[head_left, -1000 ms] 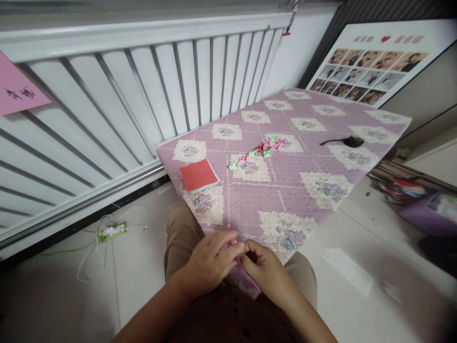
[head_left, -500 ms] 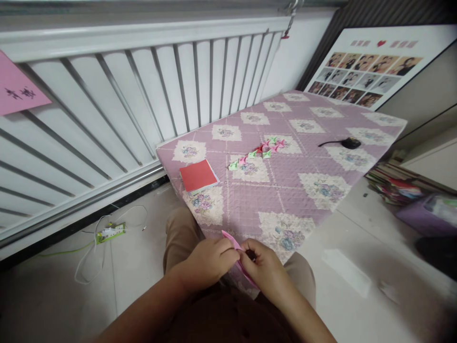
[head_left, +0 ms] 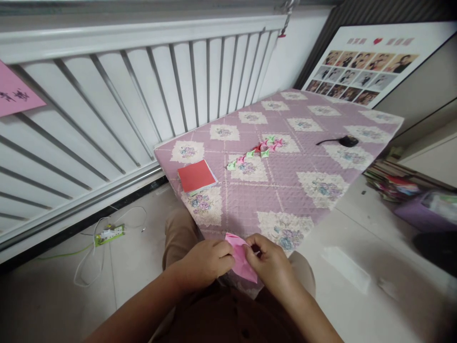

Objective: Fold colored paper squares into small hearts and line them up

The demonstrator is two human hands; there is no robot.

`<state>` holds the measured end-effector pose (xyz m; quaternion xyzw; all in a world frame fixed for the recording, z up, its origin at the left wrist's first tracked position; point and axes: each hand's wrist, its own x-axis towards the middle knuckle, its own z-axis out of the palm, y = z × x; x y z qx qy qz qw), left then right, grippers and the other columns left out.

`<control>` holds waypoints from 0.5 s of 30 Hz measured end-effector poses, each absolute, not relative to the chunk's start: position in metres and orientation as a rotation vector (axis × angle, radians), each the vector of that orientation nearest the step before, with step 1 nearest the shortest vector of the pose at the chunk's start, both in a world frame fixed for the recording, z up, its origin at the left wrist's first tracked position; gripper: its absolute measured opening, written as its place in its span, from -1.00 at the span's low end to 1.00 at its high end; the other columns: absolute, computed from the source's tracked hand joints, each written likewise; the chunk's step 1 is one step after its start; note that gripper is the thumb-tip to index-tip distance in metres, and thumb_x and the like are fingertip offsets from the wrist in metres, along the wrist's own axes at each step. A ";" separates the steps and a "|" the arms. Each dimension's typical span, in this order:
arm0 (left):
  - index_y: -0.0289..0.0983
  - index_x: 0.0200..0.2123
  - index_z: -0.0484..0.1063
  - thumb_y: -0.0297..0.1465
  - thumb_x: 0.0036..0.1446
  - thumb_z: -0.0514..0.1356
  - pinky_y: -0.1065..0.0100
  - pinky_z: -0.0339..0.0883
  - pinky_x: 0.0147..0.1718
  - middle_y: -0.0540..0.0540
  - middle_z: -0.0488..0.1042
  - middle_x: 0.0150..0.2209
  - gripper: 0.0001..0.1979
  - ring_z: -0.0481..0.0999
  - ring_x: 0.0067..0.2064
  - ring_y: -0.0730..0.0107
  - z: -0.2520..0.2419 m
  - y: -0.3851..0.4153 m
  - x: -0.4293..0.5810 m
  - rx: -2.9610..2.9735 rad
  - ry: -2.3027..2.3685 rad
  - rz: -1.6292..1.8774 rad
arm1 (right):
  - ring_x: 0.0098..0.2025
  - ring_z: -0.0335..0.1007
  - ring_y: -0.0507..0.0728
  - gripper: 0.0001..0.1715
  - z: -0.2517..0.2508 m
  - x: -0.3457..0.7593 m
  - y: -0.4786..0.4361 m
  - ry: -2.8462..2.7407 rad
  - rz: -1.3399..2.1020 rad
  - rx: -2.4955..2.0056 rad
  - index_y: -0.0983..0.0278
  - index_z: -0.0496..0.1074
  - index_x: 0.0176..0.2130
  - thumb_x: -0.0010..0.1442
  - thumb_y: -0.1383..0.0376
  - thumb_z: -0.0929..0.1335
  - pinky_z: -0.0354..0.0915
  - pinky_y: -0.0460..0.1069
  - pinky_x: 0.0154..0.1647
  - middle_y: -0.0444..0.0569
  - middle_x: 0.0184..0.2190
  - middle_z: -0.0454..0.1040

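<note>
Paper [head_left: 244, 263], pink and creased, sits at the lower centre of the frame, its edges pinched in the fingers of our left hand [head_left: 207, 261] and our right hand [head_left: 267, 262]. We judge it partly worked, being flatter and larger than the small folded pieces [head_left: 257, 148] in green, pink and red, which look done, near the centre. Around these we see a red-topped stack [head_left: 197, 176] to the left and a mouse [head_left: 348, 141] to the right, both on the cloth [head_left: 250, 200], while only our own fingers stand in the way, hiding the paper's sides.
</note>
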<state>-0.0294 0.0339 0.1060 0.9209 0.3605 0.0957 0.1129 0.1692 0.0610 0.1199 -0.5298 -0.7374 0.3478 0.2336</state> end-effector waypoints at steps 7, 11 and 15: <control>-0.28 -0.34 0.39 -0.44 0.29 -0.07 0.35 0.13 -0.35 -0.09 0.40 -0.29 -0.74 0.33 -0.27 0.31 0.103 0.034 -0.031 2.651 1.048 0.272 | -0.47 0.32 0.01 -0.88 0.116 0.171 0.061 -2.095 0.997 -1.368 0.19 0.23 -0.24 0.15 0.34 0.21 0.21 -0.10 -0.41 -0.19 -0.47 0.39; -0.27 -0.31 0.40 -0.46 0.26 -0.05 0.35 0.17 -0.28 -0.09 0.42 -0.25 -0.76 0.34 -0.24 0.31 0.103 0.035 -0.034 2.506 1.018 0.346 | -0.45 0.31 0.02 -0.84 0.121 0.176 0.066 -2.298 0.988 -1.213 0.19 0.26 -0.30 0.14 0.42 0.17 0.18 -0.09 -0.41 -0.16 -0.46 0.40; -0.27 -0.28 0.41 -0.47 0.23 -0.03 0.35 0.19 -0.24 -0.11 0.42 -0.20 -0.78 0.35 -0.21 0.30 0.103 0.035 -0.038 2.372 0.990 0.396 | -0.43 0.33 0.04 -0.79 0.124 0.179 0.068 -2.411 0.981 -1.149 0.20 0.29 -0.23 0.17 0.41 0.15 0.17 -0.08 -0.41 -0.12 -0.43 0.43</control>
